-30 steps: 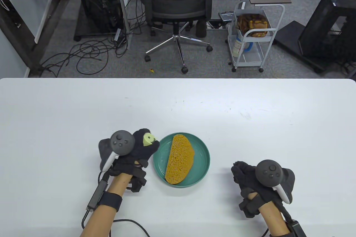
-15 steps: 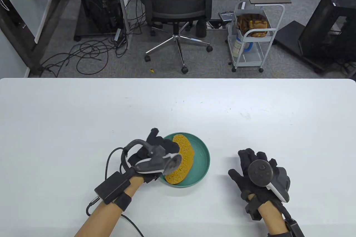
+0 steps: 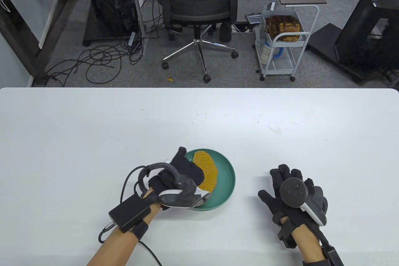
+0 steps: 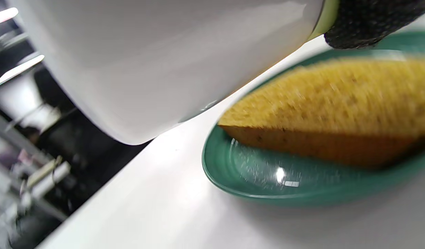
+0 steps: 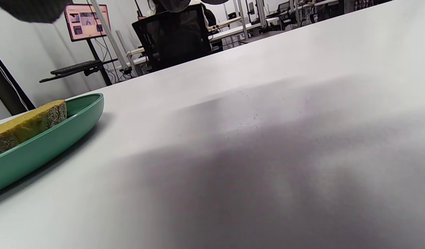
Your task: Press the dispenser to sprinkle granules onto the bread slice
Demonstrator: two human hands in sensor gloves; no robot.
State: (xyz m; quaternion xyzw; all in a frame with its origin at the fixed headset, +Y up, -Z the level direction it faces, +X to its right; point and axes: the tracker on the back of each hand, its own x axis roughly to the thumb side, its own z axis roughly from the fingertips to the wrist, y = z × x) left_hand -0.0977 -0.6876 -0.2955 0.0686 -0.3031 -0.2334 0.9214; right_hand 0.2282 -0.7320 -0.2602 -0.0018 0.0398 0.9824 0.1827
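Currently, the left hand [image 3: 182, 178] is seen in the lower centre of the table view, rolled over the left rim of the plate [image 3: 226, 181], with its tracker turned downward. The dispenser [image 4: 171, 58] is grasped in that grip: in the left wrist view its white body fills the upper left, tilted above the bread [image 4: 336, 103], and a pale green edge is shown beside a gloved fingertip [image 4: 368, 20] at the upper right. The dispenser itself is hidden by the glove in the table view. The bread [image 3: 207, 169] is laid lengthwise on the green plate, partly covered by the hand. The right hand [image 3: 293, 197] is rested flat on the white bench [image 3: 93, 128] at the lower right, well apart from the plate, fingers spread, grip released and holding nothing.
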